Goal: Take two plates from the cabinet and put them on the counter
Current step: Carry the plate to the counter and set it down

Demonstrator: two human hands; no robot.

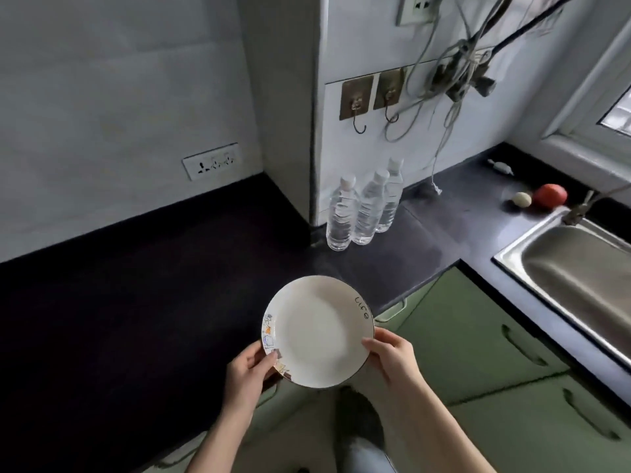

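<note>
left grip (251,368) and right grip (392,353) are pinching the plate (317,331); three bottles (367,213) are standing far on the bench (136,302).

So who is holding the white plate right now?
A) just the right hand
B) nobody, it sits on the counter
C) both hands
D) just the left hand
C: the left hand pinches one side of the plate and the right hand pinches the rim on the other side.
</note>
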